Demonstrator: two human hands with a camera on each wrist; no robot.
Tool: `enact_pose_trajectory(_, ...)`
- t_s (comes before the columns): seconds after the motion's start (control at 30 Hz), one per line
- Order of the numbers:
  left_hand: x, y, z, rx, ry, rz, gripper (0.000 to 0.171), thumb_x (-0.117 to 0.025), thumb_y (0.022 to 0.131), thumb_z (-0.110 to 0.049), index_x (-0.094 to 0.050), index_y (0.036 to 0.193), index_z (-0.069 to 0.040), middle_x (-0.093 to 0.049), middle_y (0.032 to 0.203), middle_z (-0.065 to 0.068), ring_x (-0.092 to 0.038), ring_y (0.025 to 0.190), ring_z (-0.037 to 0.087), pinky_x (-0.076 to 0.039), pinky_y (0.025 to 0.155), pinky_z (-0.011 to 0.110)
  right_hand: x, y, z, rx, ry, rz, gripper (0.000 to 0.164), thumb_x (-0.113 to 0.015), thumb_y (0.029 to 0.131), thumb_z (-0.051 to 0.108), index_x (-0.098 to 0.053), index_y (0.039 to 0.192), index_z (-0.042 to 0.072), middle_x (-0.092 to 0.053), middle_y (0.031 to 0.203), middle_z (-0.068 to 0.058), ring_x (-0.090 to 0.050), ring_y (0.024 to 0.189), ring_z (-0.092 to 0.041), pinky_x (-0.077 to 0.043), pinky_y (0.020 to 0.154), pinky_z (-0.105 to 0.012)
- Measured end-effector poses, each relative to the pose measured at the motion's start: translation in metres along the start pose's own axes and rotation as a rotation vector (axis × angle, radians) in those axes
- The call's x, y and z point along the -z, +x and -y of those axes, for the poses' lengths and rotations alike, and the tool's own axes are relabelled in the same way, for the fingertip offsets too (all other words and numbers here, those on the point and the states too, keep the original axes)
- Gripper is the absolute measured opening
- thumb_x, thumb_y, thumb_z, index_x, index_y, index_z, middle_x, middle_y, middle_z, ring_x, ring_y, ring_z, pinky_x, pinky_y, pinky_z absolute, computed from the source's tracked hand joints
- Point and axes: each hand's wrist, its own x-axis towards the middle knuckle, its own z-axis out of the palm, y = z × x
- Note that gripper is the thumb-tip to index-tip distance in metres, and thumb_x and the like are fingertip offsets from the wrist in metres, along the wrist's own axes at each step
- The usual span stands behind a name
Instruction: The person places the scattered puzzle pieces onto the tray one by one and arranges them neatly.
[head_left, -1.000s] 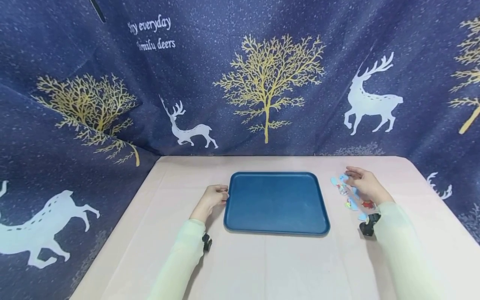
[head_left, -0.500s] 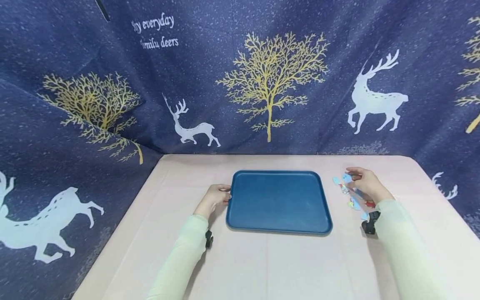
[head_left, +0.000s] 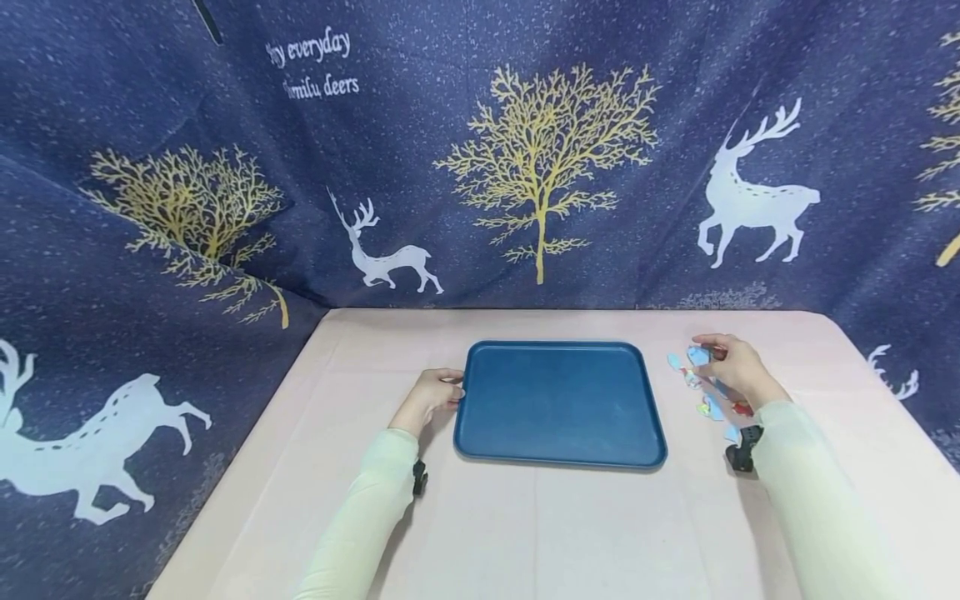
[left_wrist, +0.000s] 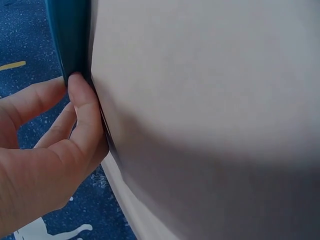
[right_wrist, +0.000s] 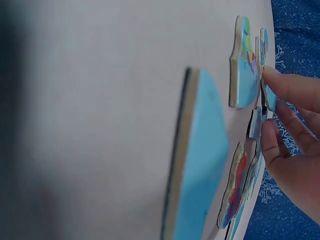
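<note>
A dark blue tray [head_left: 561,404] lies on the table. At its left edge, my left hand [head_left: 433,395] pinches the rim; in the left wrist view the thumb and index finger meet at the tray's edge [left_wrist: 70,35]. To the right of the tray, my right hand [head_left: 738,367] is over a cluster of wooden jigsaw puzzle pieces. Its thumb and fingers pinch a light blue puzzle piece [right_wrist: 270,98], which shows between the fingertips in the head view. Around it lie a piece with a red print [right_wrist: 234,187] and a blue piece with a colourful print [right_wrist: 245,70].
A large light blue piece [right_wrist: 197,155] lies nearest the right wrist camera. A piece with a white print [head_left: 692,378] lies left of my right hand. The table [head_left: 525,533] has a pale pink cover. Behind it hangs a navy curtain [head_left: 405,167] with deer and trees.
The head view has shifted slightly. Under my right fingers, the light blue piece shows more of its face and appears tilted up. My left hand stays at the tray's edge.
</note>
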Motion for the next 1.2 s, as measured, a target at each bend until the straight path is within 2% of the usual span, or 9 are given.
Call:
enact_pose_trajectory(0.2,0.0,0.001,0.001,-0.003,-0.002,0.001,0.047,-0.059,0.084,0.013,-0.057,0.129,0.003,-0.055,0.13,0.025,-0.066,0.081,0.019,-0.062,0.074,0.031,-0.001,-0.001,-0.001,0.042,0.006,-0.055,0.055,-0.064,0.084,-0.003,-0.047,0.136,-0.004,-0.035,0.136,-0.033,-0.039,0.121,-0.052,-0.037,0.101,-0.066)
enact_pose_trajectory(0.37,0.001,0.002,0.002,-0.005,-0.006,0.002,0.046,-0.06,0.084,0.013,-0.057,0.129,0.003,-0.056,0.129,0.024,-0.067,0.082,0.021,-0.062,0.075,0.032,-0.002,-0.002,-0.001,0.067,0.029,-0.096,0.051,-0.062,0.085,-0.005,-0.049,0.134,-0.004,-0.037,0.135,-0.032,-0.043,0.119,-0.05,-0.044,0.097,-0.062)
enact_pose_trajectory(0.53,0.002,0.001,0.003,-0.014,-0.007,0.001,0.046,-0.059,0.083,0.015,-0.057,0.128,0.005,-0.056,0.128,0.026,-0.067,0.081,0.022,-0.062,0.074,0.033,-0.001,-0.003,0.0,0.054,0.048,-0.113,0.053,-0.061,0.088,-0.002,-0.045,0.137,-0.004,-0.037,0.135,-0.032,-0.044,0.119,-0.049,-0.048,0.093,-0.06)
enact_pose_trajectory(0.63,0.002,0.001,0.002,-0.012,-0.003,0.0,0.047,-0.059,0.083,0.015,-0.057,0.128,0.005,-0.056,0.128,0.027,-0.066,0.08,0.021,-0.062,0.074,0.033,-0.001,-0.003,-0.001,0.035,0.059,-0.105,0.054,-0.061,0.09,0.002,-0.04,0.139,-0.008,-0.04,0.133,-0.033,-0.045,0.117,-0.048,-0.051,0.09,-0.055)
enact_pose_trajectory(0.7,0.002,0.0,0.001,-0.008,0.0,0.0,0.048,-0.059,0.082,0.016,-0.057,0.129,0.005,-0.056,0.128,0.028,-0.066,0.079,0.02,-0.062,0.074,0.032,-0.001,-0.003,-0.001,0.027,0.059,-0.105,0.054,-0.06,0.09,0.004,-0.04,0.138,-0.011,-0.045,0.128,-0.034,-0.049,0.112,-0.046,-0.054,0.084,-0.046)
enact_pose_trajectory(0.77,0.002,0.0,0.0,-0.008,0.008,0.004,0.048,-0.059,0.082,0.015,-0.056,0.129,0.005,-0.055,0.129,0.026,-0.065,0.079,0.02,-0.062,0.074,0.031,-0.001,-0.004,-0.001,0.023,0.055,-0.115,0.051,-0.06,0.091,0.005,-0.042,0.135,-0.012,-0.049,0.123,-0.033,-0.055,0.104,-0.04,-0.056,0.076,-0.034)
enact_pose_trajectory(0.9,0.003,-0.001,-0.002,-0.005,0.016,0.013,0.049,-0.058,0.082,0.015,-0.055,0.13,0.005,-0.054,0.131,0.025,-0.064,0.075,0.019,-0.062,0.072,0.031,-0.002,-0.004,0.0,0.018,0.127,-0.121,0.045,-0.056,0.092,0.003,-0.045,0.133,-0.013,-0.053,0.114,-0.029,-0.061,0.084,-0.013,-0.057,0.067,-0.019)
enact_pose_trajectory(1.0,0.003,-0.002,-0.002,0.009,0.016,0.02,0.049,-0.059,0.083,0.015,-0.055,0.13,0.004,-0.056,0.129,0.025,-0.061,0.07,0.018,-0.062,0.07,0.031,-0.003,-0.003,0.001,0.019,0.226,-0.114,0.042,-0.052,0.095,0.0,-0.043,0.133,-0.015,-0.053,0.11,-0.024,-0.06,0.074,0.0,-0.06,0.072,-0.02)
enact_pose_trajectory(1.2,0.002,-0.002,-0.003,0.03,0.03,0.026,0.05,-0.06,0.084,0.012,-0.055,0.133,0.0,-0.061,0.118,0.025,-0.06,0.068,0.018,-0.062,0.067,0.031,-0.003,-0.002,0.009,0.023,0.348,-0.107,0.042,-0.049,0.098,0.004,-0.042,0.136,-0.012,-0.059,0.099,-0.006,-0.064,0.075,-0.003,-0.06,0.078,-0.028)
